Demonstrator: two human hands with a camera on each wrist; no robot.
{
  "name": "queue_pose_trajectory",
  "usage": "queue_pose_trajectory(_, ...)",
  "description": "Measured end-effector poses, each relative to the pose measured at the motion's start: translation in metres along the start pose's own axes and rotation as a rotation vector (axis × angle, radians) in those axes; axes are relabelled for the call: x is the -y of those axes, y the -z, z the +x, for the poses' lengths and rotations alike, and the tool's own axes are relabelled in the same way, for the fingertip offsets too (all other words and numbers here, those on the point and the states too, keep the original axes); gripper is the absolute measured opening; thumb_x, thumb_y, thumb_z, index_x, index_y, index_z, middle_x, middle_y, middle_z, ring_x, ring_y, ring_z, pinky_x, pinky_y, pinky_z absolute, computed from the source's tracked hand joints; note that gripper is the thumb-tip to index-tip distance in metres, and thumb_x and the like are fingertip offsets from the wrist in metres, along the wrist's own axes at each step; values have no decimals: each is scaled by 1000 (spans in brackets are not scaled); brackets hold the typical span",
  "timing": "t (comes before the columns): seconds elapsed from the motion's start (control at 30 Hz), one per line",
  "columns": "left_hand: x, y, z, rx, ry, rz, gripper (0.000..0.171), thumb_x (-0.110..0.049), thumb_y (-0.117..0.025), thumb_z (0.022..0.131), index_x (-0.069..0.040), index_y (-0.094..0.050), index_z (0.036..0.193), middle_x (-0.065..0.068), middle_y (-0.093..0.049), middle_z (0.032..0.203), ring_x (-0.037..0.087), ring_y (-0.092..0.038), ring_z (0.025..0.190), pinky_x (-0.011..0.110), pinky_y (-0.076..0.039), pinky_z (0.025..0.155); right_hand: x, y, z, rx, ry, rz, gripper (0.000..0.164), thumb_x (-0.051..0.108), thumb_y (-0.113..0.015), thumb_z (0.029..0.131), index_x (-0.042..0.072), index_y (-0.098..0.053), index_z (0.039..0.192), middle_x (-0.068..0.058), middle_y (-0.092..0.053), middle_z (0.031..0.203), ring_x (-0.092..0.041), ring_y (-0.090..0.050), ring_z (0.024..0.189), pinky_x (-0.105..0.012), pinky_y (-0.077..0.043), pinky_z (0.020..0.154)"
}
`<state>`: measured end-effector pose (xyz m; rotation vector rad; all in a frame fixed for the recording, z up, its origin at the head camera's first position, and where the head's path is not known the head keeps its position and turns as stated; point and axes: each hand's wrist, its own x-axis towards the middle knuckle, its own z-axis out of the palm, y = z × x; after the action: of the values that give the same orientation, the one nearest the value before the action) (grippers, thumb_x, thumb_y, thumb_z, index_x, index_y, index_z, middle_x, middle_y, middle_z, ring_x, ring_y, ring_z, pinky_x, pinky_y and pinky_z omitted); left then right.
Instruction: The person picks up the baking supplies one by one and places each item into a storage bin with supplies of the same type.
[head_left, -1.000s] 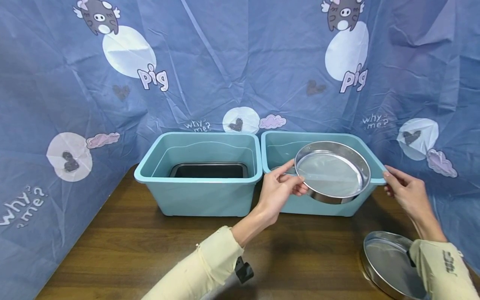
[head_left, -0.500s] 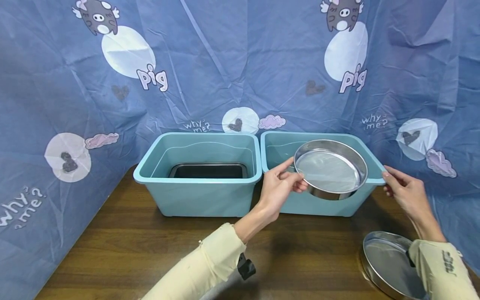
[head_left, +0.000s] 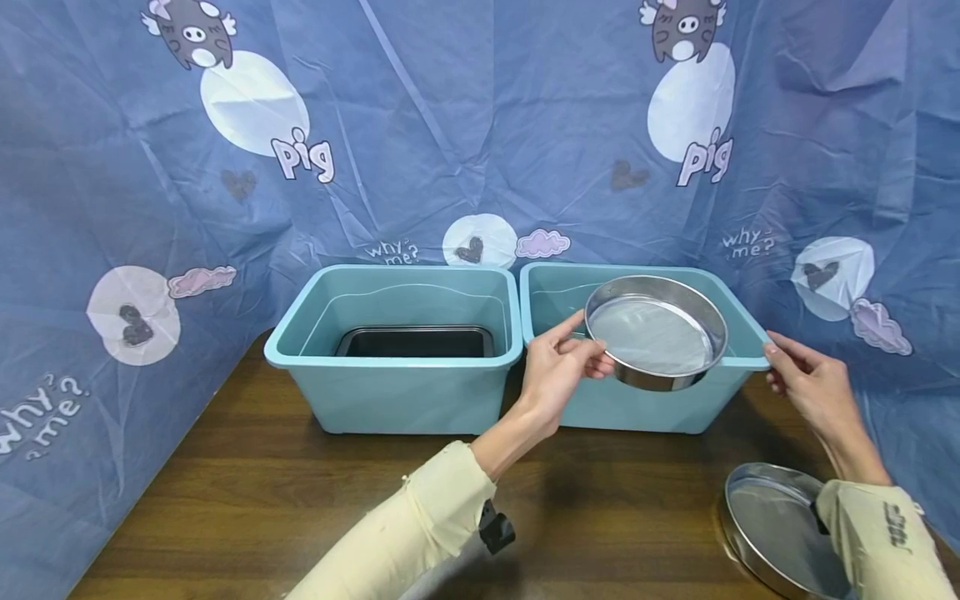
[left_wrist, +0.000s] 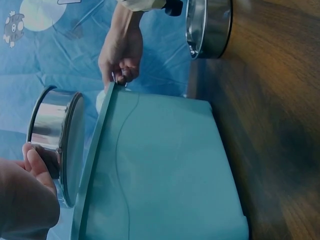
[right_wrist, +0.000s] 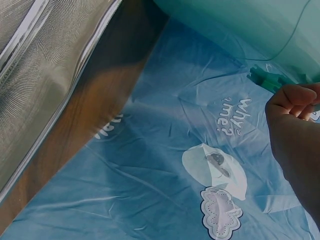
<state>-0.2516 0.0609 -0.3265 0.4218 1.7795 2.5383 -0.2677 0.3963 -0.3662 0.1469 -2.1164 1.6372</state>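
My left hand (head_left: 557, 371) pinches the near left edge of a round steel sieve (head_left: 660, 333) between thumb and fingers. The sieve is held tilted above the front rim of the right-hand teal bin (head_left: 630, 408), and in the left wrist view its mesh underside (left_wrist: 75, 150) faces the bin with a gap between. My right hand (head_left: 813, 383) grips that bin's right rim corner. A second sieve (head_left: 783, 525) sits on the table under my right forearm, partly covered by the sleeve. Much of the right bin's inside is hidden behind the held sieve.
To the left, close beside the first bin, stands another teal bin (head_left: 397, 396) with a dark rectangular tray (head_left: 420, 342) inside. Both rest on a brown wooden table (head_left: 300, 517). A blue printed cloth (head_left: 420, 125) hangs behind and along the sides.
The sieve in my left hand has risen slightly and shifted a little left, farther over the right bin. My right hand keeps its hold on the rim.
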Motion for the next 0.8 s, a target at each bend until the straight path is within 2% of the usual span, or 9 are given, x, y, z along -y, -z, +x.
queue_pose_trajectory(0.33,1,0,6,-20,0,-10,58,4,-63,96,-1,-48,152,17,-74,82,8,-68,65,26,-60,71,0,2,0,0,-15,-48,30,11,-64,104,39,-73,108,11,-64,69,0,-58,58,-13,-48,52)
queue_pose_trajectory(0.6,0,-3,10,-41,6,-33,59,5,-63,95,2,-47,152,11,-74,77,8,-68,64,22,-58,68,1,1,0,-2,-28,-2,30,10,-64,103,39,-74,105,10,-64,69,-1,-59,58,-13,-48,52)
queue_pose_trajectory(0.8,0,-4,14,-72,5,-58,60,6,-63,95,2,-46,152,12,-74,77,8,-68,63,22,-58,67,0,1,-1,-2,-26,20,30,10,-65,103,38,-75,105,9,-64,69,-1,-58,59,-13,-48,52)
